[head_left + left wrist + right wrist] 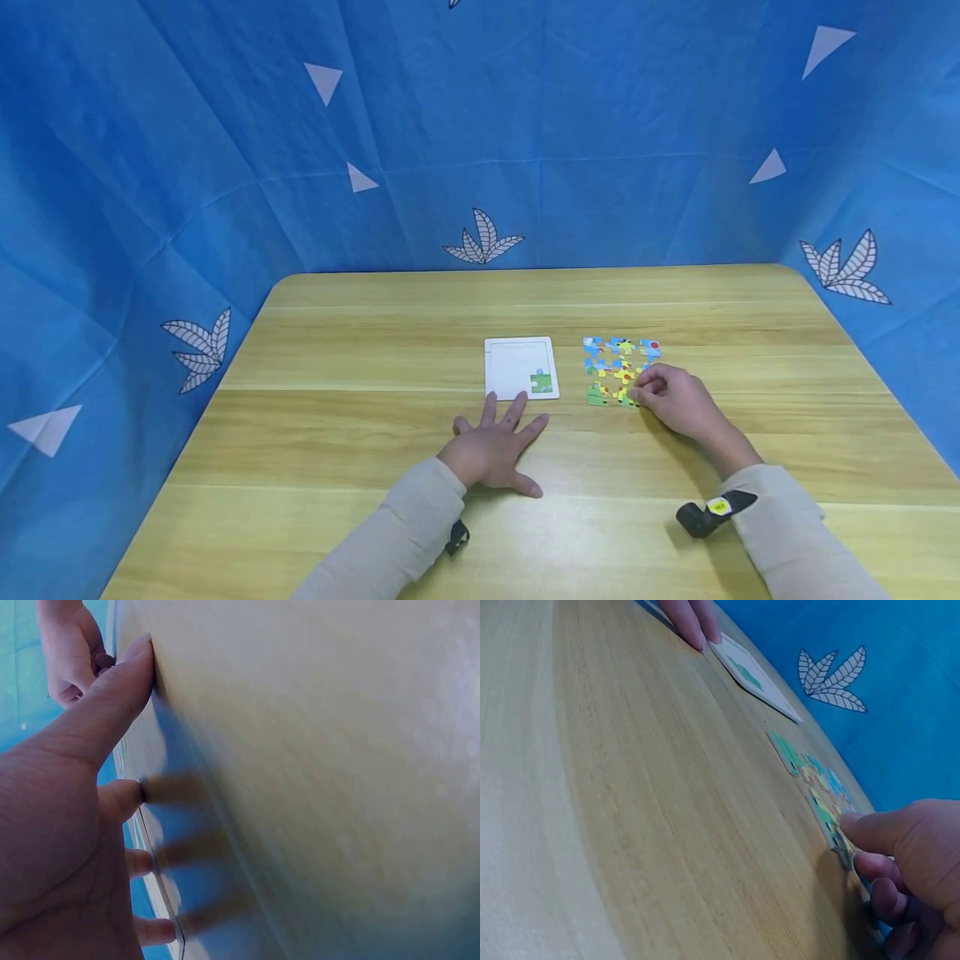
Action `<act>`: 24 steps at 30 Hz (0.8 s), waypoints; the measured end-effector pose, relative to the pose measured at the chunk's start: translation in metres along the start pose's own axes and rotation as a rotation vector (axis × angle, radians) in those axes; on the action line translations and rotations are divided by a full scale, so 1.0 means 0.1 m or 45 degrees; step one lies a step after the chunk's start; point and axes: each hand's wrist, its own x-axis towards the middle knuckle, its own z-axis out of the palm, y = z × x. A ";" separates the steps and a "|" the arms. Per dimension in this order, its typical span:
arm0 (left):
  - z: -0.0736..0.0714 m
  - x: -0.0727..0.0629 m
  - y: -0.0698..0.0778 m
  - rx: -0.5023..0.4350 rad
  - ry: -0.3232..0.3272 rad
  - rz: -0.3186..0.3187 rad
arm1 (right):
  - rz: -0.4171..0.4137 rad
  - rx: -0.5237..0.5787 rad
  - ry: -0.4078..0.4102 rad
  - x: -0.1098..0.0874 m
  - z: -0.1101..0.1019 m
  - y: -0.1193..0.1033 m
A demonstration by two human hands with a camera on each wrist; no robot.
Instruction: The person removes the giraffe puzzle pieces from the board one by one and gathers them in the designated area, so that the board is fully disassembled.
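Note:
A white square puzzle tray (pixel 517 358) lies on the table with one green puzzle piece (pixel 542 382) in its lower right corner. My left hand (pixel 491 450) is spread flat below it, fingertips at the tray's near edge. To the right, several loose jigsaw pieces (pixel 596 394) in blue, yellow and green lie in rows. At their near right end, my right hand (pixel 675 402) pinches a green and yellow puzzle piece (pixel 844 853) between thumb and curled forefinger. In the right wrist view that piece sits at the near edge of the group; the fingers partly hide it.
The light wooden table (pixel 360 333) ends at a blue cloth (pixel 420 108) with white leaf and triangle prints, hanging behind and at both sides. A black strap mount with a yellow label (pixel 716 508) is on the right wrist, close above the tabletop.

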 end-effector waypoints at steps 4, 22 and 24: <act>0.00 0.00 0.00 0.002 0.003 -0.001 | 0.007 0.004 -0.011 0.00 0.00 -0.01; -0.01 -0.01 0.00 0.016 0.011 0.003 | 0.006 0.083 -0.022 0.00 -0.02 -0.03; 0.00 -0.01 0.00 0.017 0.012 0.005 | 0.007 0.083 -0.020 0.00 -0.02 -0.04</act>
